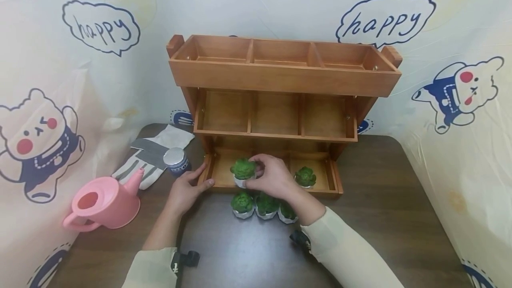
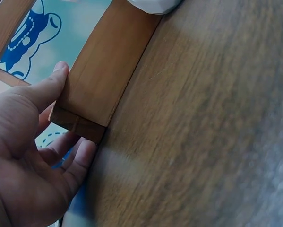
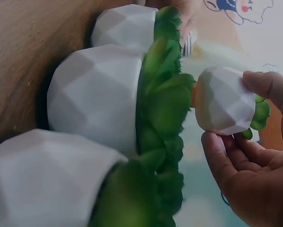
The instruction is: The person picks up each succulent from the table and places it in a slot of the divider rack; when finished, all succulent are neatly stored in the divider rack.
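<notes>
While the left hand (image 1: 187, 192) curls thumb and fingers around the left corner of the lowest tray (image 1: 324, 191) of a brown wooden three-tier shelf (image 1: 284, 81), the right hand (image 1: 277, 176) pinches a leafy green succulent in a white faceted pot (image 1: 243, 170) near that tray's left compartment. Whether it hangs over the compartment or just before it is unclear. Three matching potted succulents (image 1: 266, 204) line the dark wooden table (image 1: 400, 181), apparently left to place; one more succulent (image 1: 305, 176) sits in the right compartment, seemingly done. Some left fingertips are hidden; the right hand covers the middle compartment, its forearm part of the rightmost table plant.
</notes>
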{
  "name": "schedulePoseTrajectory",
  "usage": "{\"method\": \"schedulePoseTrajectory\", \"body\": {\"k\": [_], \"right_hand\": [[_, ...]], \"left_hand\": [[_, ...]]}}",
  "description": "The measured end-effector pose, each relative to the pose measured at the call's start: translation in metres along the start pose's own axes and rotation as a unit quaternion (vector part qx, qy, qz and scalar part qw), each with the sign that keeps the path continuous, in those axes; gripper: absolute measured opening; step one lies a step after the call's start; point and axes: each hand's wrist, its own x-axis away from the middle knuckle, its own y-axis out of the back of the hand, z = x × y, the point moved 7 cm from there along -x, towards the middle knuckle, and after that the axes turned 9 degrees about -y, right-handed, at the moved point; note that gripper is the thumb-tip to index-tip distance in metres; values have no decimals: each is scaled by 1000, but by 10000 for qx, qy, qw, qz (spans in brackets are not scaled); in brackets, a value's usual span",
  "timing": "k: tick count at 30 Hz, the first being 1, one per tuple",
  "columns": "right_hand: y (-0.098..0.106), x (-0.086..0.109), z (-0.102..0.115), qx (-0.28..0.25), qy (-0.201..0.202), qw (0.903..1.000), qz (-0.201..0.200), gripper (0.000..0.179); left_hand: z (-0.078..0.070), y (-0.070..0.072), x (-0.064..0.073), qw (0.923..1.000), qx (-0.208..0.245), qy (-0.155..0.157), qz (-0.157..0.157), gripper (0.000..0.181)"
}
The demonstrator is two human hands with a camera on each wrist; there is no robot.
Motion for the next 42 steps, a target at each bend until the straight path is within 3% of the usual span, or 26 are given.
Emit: {"method": "schedulePoseTrajectory", "body": {"k": [8,14,25,42], "right_hand": [[-14,-13,11,273,91,9996,14,59],[-22,-20,18,128,183,9997,23,56],[-37,-32,24,106,-58,9999,108,61],[-62,-52,19,417,-297,9977,442,65]], "left_hand": [[-2,2,-2,9998,12,-130,168,73],[-7,2,-2,9989,42,-401,242,68],[-7,4,3,9973,302,-383,546,67],[-5,6,3,9975,170,-466,498,66]]}}
